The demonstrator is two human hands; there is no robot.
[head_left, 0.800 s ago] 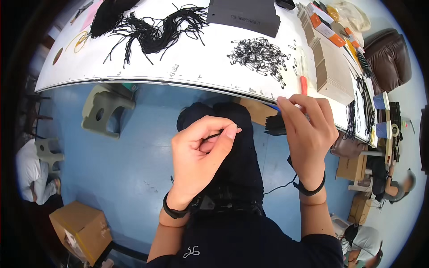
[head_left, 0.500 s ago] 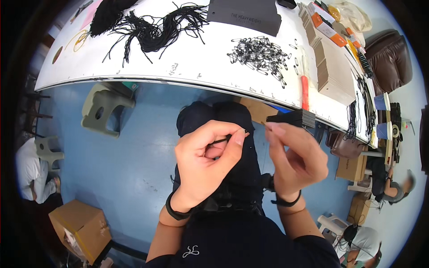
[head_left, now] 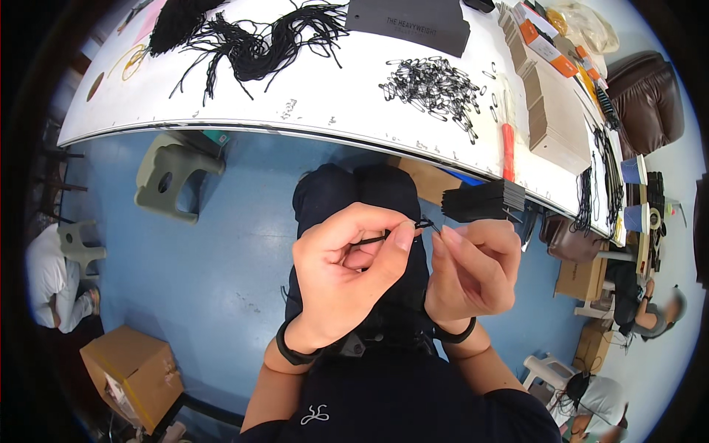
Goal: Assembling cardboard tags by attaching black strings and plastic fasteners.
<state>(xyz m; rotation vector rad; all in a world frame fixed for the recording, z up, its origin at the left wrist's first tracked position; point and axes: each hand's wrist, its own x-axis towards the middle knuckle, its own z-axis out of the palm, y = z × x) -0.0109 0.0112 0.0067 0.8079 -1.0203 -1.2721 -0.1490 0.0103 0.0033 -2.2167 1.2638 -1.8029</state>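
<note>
A cord [head_left: 371, 240] is hanging in front of the counter [head_left: 251, 114], above the person's lap [head_left: 347, 196]. It is probably going to feel light, soft and limp, hardly fragile, perhaps sliding a little under a loose hold; pinching it close behind its end is seeming the best grip. It is looking thin, round and black, its end bending into a small curl too fine to read clearly. The left hand [head_left: 351, 273] is grasping it between thumb and forefinger, the other fingers curling inward. The right hand [head_left: 473, 273] is pinching a thin dark piece [head_left: 436, 230], perhaps a pin, just beside that curl. Farther out, black cards [head_left: 484, 199] are standing stacked near the counter's edge; on the counter, pins [head_left: 434, 87] are lying heaped, and a black bundle [head_left: 269, 55] is sprawling to their left.
</note>
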